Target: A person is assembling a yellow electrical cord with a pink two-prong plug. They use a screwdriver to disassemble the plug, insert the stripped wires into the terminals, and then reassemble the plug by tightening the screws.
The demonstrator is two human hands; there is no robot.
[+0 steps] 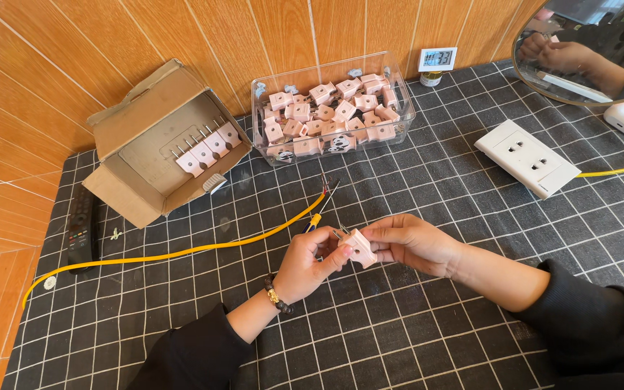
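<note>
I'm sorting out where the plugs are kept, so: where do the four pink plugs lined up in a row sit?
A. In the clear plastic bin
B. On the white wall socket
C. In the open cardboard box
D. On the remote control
C: the four pink plugs stand in a row inside the open cardboard box, while the clear plastic bin holds a loose pile.

Bench (471, 339) covered with dark grid-check cloth. Orange wood-panel wall (74, 43) along far and left sides. Round mirror (594, 54) far right. Bright, even light, soft shadows.
</note>
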